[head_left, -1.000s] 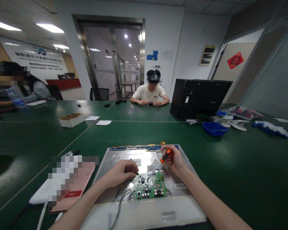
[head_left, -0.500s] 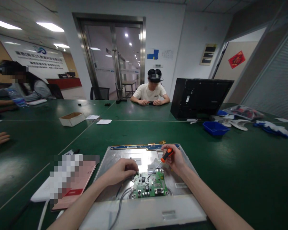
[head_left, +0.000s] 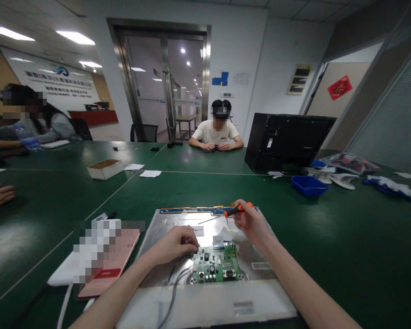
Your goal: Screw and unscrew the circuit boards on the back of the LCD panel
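Note:
A screwdriver [head_left: 238, 209] with an orange and black handle is gripped in my right hand [head_left: 250, 224]. Its thin shaft points left, raised above the metal back of a display panel [head_left: 173, 221]. On that panel lies a green circuit board [head_left: 216, 265] with chips and connectors. My left hand [head_left: 178, 240] rests at the board's upper left corner, thumb and fingers pinched together; whatever is between the fingertips is hidden. Grey cables [head_left: 174, 292] run from the board's left side towards me. A blue circuit strip [head_left: 192, 210] lines the panel's far edge.
Left of the panel are a pink booklet [head_left: 125, 249] and a white device [head_left: 60, 269] with cables. A white box [head_left: 105, 169], a blue tray [head_left: 309, 185], a black monitor [head_left: 289, 141] and gloves [head_left: 390, 186] stand farther off. Other people sit across and at left.
My right hand has lifted the screwdriver's tip off the circuit board and swung the shaft to point left. The left hand stays at the board's corner.

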### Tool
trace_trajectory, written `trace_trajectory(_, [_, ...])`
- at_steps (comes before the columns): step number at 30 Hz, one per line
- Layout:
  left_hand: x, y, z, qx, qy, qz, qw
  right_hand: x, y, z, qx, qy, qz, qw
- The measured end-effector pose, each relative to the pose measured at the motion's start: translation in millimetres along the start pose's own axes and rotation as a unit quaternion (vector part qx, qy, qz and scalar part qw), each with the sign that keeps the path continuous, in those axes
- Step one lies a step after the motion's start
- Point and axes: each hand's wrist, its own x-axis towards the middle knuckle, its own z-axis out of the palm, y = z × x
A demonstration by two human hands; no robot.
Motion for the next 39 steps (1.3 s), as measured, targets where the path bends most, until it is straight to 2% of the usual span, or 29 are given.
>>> trace_trajectory(6, [-0.2, -1.3, -3.9, 0.009, -0.014, 0.014, 1.000, -0.5, -35.2, 45.0, -0.115, -0.054, -0.068, 0.990])
trace_trajectory(7, [-0.3, -2.0, -4.2, 0.008, -0.016, 0.017, 1.000, -1.9, -42.6, 54.0, -0.207, -0.087, -0.111, 0.968])
trace_trajectory(9, [-0.3, -3.9, -4.6, 0.004, -0.022, 0.024, 0.999, -6.6, -56.7, 71.4, -0.352, -0.130, -0.215, 0.902])
trace_trajectory(11, [-0.1, -6.5, -4.5, -0.003, -0.023, 0.030, 0.999, -12.9, -67.0, 86.0, -0.434, -0.175, -0.278, 0.839])
trace_trajectory(13, [0.5, -9.3, -3.8, -0.011, -0.020, 0.028, 0.999, -18.8, -71.4, 96.0, -0.479, -0.216, -0.301, 0.796])
trace_trajectory(15, [1.1, -11.5, -2.9, -0.017, -0.018, 0.020, 0.999, -22.3, -69.7, 100.4, -0.510, -0.235, -0.302, 0.770])
trace_trajectory(20, [1.7, -11.8, -2.7, -0.019, -0.017, 0.016, 1.000, -19.2, -55.4, 95.0, -0.595, -0.249, -0.297, 0.704])
trace_trajectory(25, [1.9, -14.0, -4.0, -0.013, -0.021, 0.030, 0.999, -13.5, -48.9, 90.2, -0.620, -0.272, -0.289, 0.677])
trace_trajectory(29, [2.7, -17.2, -3.3, -0.020, -0.037, 0.015, 0.999, -12.2, -46.1, 91.3, -0.621, -0.280, -0.295, 0.671])
trace_trajectory(33, [3.6, -16.2, -2.1, -0.021, -0.030, -0.005, 0.999, -9.8, -43.0, 90.6, -0.632, -0.279, -0.290, 0.662])
trace_trajectory(39, [4.0, -10.4, -2.3, -0.031, -0.021, 0.003, 0.999, -6.5, -40.9, 88.4, -0.629, -0.277, -0.292, 0.665])
